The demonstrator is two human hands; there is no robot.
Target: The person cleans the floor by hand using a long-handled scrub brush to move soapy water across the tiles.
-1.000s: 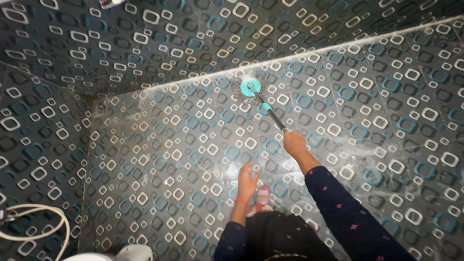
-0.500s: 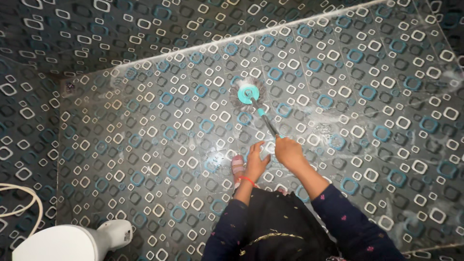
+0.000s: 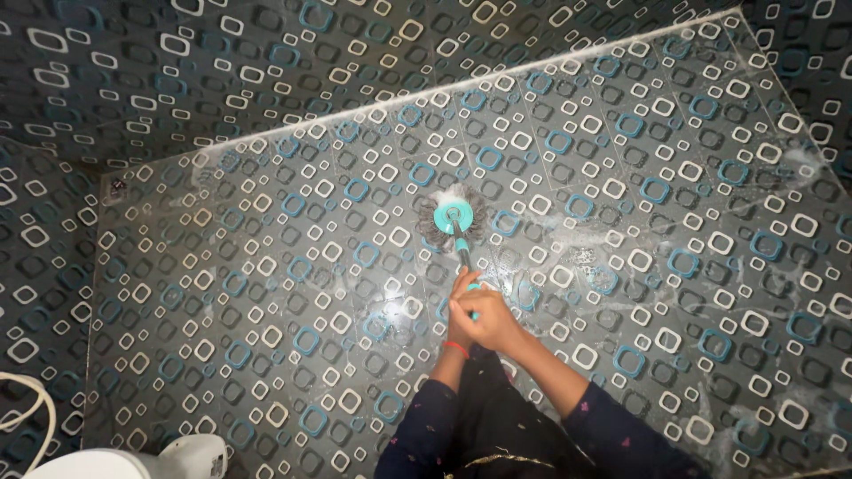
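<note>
A mop with a round teal hub and grey strands [image 3: 453, 215] rests on the wet patterned floor, its thin handle [image 3: 461, 248] running back toward me. My right hand [image 3: 487, 320] is wrapped around the handle's lower end. My left hand [image 3: 461, 293] grips the handle just above it, touching the right hand; a red band sits on that wrist. Both arms wear dark sleeves with small pink dots.
Dark tiles with white and teal squares cover the floor [image 3: 266, 293] and the walls [image 3: 177, 80]. Soapy streaks [image 3: 586, 231] lie right of the mop. A white toilet [image 3: 133, 461] and a pale hose [image 3: 27, 408] sit at the bottom left.
The mop head has been drawn back from the far wall toward me. My left hand, free before, has closed on the handle beside my right hand.
</note>
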